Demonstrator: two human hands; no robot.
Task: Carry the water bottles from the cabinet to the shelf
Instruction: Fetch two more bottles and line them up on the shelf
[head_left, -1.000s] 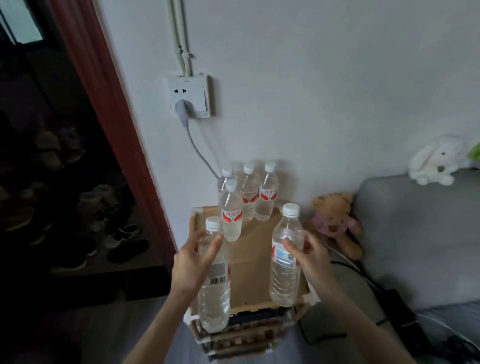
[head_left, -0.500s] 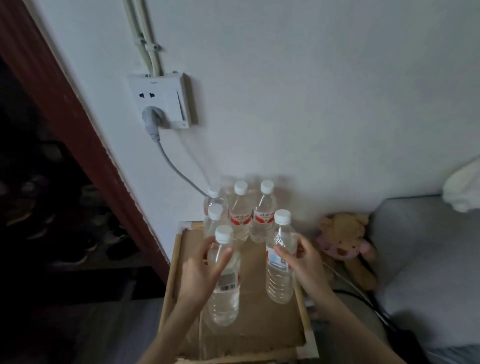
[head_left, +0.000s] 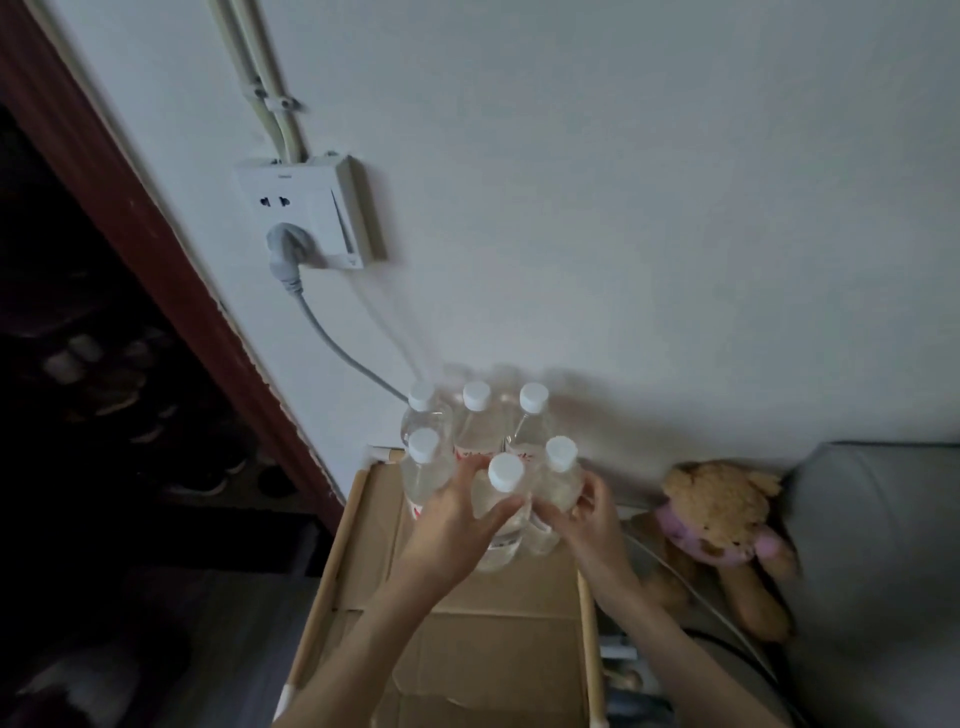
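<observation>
Bottles: six clear plastic water bottles with white caps, all upright, clustered at the far end of the shelf (head_left: 363, 525) top against the wall.
Far row: left bottle (head_left: 422, 410), middle bottle (head_left: 477, 415), right bottle (head_left: 533, 415), side by side; red-and-white labels partly visible.
Near-left bottle (head_left: 423, 467): standing just in front of the far row.
Centre bottle (head_left: 503, 514): clasped by the left hand (head_left: 447, 530), touching its neighbours.
Near-right bottle (head_left: 558, 480): clasped by the right hand (head_left: 587, 519).
Shelf surface: lined with brown cardboard.

The held bottles' (head_left: 503, 525) lower bodies hide behind the hands; the teddy bear (head_left: 719, 514) is blurred, and the shoes (head_left: 93, 374) are lost in darkness.
</observation>
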